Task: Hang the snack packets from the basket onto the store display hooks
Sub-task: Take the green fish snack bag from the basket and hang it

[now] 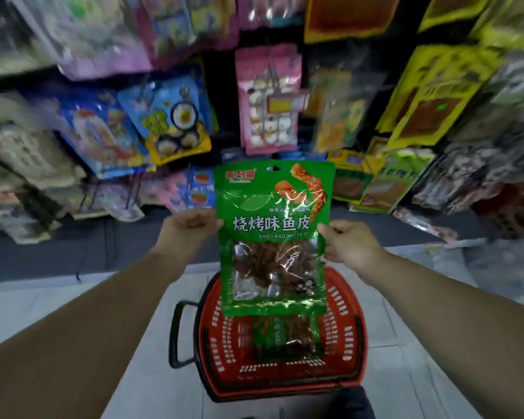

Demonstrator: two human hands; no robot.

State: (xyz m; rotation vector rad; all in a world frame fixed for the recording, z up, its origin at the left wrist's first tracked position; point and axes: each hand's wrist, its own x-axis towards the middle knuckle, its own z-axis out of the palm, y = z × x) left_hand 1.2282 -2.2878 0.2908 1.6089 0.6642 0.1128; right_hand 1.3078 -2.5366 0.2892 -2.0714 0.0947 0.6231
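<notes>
I hold a green fish-skin snack packet [274, 237] upright in front of me, my left hand [194, 222] pinching its left edge and my right hand [350, 243] gripping its right edge. Below it the red basket [342, 322] sits on the floor with what looks like another green packet [285, 335] inside. Hanging packets [270, 98] fill the blurred display ahead.

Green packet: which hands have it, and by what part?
Both hands: left hand grips the green packet at its left edge, right hand at its right edge, both at mid-height.
</notes>
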